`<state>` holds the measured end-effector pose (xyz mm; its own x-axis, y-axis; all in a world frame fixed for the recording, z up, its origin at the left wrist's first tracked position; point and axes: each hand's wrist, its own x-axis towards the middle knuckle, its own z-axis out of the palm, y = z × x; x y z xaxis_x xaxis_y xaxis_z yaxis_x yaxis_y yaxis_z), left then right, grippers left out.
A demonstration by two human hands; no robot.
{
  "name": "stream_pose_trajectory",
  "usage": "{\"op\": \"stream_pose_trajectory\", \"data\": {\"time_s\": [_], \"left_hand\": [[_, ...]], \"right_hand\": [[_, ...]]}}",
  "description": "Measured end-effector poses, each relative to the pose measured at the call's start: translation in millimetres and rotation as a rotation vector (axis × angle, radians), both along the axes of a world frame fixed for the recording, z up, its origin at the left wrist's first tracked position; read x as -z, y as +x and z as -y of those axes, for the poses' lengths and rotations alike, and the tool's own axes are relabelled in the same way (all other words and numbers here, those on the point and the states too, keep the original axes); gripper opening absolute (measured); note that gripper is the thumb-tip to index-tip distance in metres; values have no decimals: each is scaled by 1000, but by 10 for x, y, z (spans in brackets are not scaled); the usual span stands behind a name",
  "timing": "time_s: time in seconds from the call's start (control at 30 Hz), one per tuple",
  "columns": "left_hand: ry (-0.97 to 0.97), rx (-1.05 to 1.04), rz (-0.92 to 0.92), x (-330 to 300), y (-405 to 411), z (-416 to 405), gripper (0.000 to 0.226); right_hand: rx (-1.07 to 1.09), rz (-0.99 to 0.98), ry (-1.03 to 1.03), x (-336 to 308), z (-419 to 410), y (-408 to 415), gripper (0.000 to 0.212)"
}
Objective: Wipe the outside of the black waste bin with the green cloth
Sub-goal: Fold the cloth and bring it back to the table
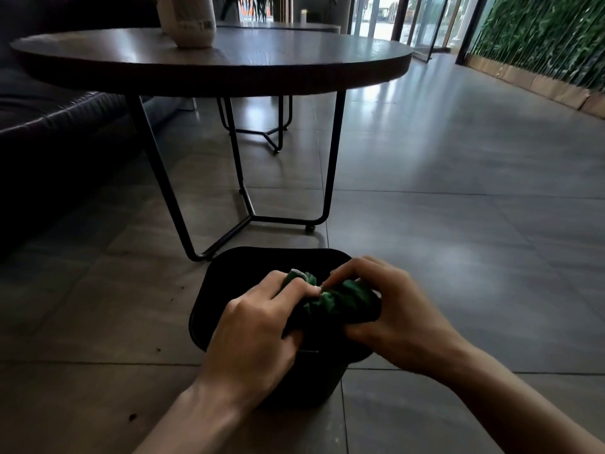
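The black waste bin [229, 270] stands on the tiled floor just in front of me, its open mouth facing up. Over that mouth I hold the green cloth [340, 304], bunched into a wad. My left hand [258, 329] grips the cloth's left side with curled fingers. My right hand [393, 309] grips its right side, forefinger and thumb pinching the top. Both hands hide the bin's near rim and part of its front wall.
A round dark table [212, 63] on thin black metal legs [330, 178] stands just beyond the bin, with a pale vase [188, 19] on top. A dark sofa [49, 126] lies left. Open tiled floor [458, 208] stretches right toward a green plant wall [540, 37].
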<state>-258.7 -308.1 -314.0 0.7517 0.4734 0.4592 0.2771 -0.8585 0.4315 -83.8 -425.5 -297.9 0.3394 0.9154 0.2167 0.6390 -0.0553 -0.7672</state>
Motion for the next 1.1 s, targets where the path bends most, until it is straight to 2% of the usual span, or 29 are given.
{"op": "stream_pose_trajectory", "data": {"time_s": [0.07, 0.33, 0.67, 0.8, 0.9, 1.1], "left_hand": [[31, -38, -53, -45, -8, 12, 59], [-55, -158, -224, -136, -229, 76, 61], [-293, -237, -276, -627, -391, 570, 57], [-365, -197, -402, -1076, -456, 748, 57], [-307, -144, -494, -1435, -441, 737, 55], [-187, -87, -636, -2564, -277, 744, 50]], "right_hand": [[25, 99, 8, -7, -2, -12, 53], [-42, 232, -117, -124, -16, -194, 52], [-70, 230, -289, -755, 277, -424, 51], [-95, 225, -392, -1176, 436, -495, 45], [-90, 219, -439, -1472, 522, -537, 47], [-101, 295, -486, -2428, 635, -461, 41]]}}
